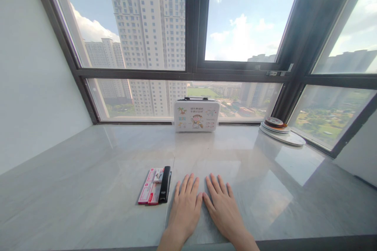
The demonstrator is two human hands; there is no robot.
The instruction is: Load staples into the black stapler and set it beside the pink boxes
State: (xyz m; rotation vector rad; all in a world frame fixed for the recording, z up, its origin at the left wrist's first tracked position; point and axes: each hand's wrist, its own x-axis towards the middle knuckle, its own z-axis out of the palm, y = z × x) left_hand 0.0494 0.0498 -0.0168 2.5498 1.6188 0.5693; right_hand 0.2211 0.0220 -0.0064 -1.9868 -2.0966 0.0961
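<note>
Both my hands lie palm down on the grey marbled sill, side by side with the thumb tips nearly touching. My left hand (186, 206) is flat with its fingers stretched forward, and it holds nothing. Just left of it rests a black stapler (165, 185), against a flat red-and-white package (146, 192). A small box (158, 175) with a picture of staples sits on the package beside the stapler. My right hand (221, 203) also lies flat, its fingers slightly spread, with nothing in it.
A white case (196, 116) with cartoon prints and a black handle stands upright against the window at the back. Several round plates or discs (281, 134) are stacked at the back right. Dark window frames (194, 75) rise behind the sill (88, 200); a white wall (35, 70) bounds the left.
</note>
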